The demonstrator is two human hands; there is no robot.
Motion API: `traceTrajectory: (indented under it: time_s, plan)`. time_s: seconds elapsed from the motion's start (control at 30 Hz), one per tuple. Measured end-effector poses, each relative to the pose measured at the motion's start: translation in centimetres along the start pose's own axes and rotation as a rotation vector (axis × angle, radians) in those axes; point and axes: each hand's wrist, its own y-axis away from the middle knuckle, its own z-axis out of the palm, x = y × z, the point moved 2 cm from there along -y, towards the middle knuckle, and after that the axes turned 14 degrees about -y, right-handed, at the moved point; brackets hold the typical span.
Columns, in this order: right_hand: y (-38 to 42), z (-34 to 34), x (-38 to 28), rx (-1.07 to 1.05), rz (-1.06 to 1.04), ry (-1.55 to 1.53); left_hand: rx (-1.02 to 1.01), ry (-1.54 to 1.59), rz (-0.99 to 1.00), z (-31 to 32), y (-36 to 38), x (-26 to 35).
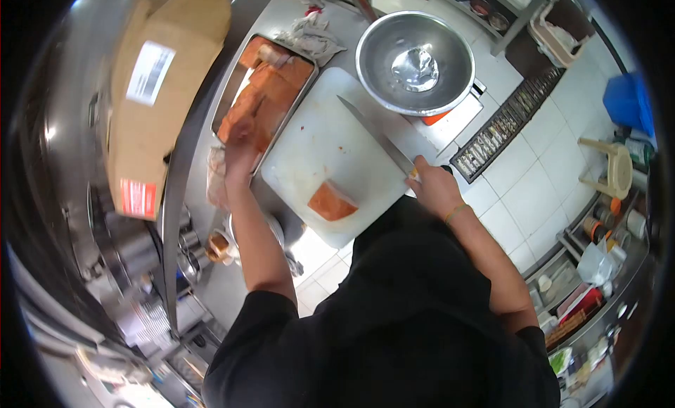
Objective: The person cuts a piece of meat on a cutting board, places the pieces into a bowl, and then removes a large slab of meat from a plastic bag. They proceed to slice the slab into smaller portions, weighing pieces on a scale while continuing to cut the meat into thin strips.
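Observation:
My right hand [436,188] is closed around the handle of a long kitchen knife [380,136], its blade lying across the right side of the white cutting board [295,119]. Near the board's front edge sits a cut block of salmon [332,201]. At the left, my left hand [242,146] reaches over a metal tray [313,72] and is at the large salmon pieces [271,84] in it. Motion blurs that hand's fingers, so I cannot make out whether they grip any fish.
A big steel bowl [415,63] stands behind the board on the right. Beside the tray lies a crumpled cloth [313,39]. A cardboard box [158,77] is on the shelf at the left. A drain grate [503,123] runs along the tiled floor [527,186] at the right.

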Motion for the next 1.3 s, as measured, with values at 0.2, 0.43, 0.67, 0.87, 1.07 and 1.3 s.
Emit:
traceTrajectory:
  time_s: [0.2,0.43,0.67,0.87,1.07,1.3]
  plan:
    - [-0.6,-0.5,0.7,-0.104,-0.153,0.079,-0.215,-0.164,0.169,2.6,19.4,6.5]
    - [-1.1,-1.5,0.4,-0.213,-0.169,0.114,-0.176,-0.695,0.482,5.7,22.8,12.6]
    - [-1.2,-1.5,0.7,-0.224,-0.185,0.115,-0.164,-0.734,0.712,6.7,20.8,10.4]
    - [-1.3,-1.7,0.6,-0.224,-0.203,0.093,-0.308,-0.676,0.469,5.7,19.3,12.7]
    - [-1.8,-1.1,0.8,-0.203,-0.209,0.076,-0.233,-0.316,0.135,8.1,19.2,13.4]
    - [-1.4,-1.5,0.8,-0.213,-0.197,0.021,-0.028,0.132,0.235,-3.0,15.5,29.7]
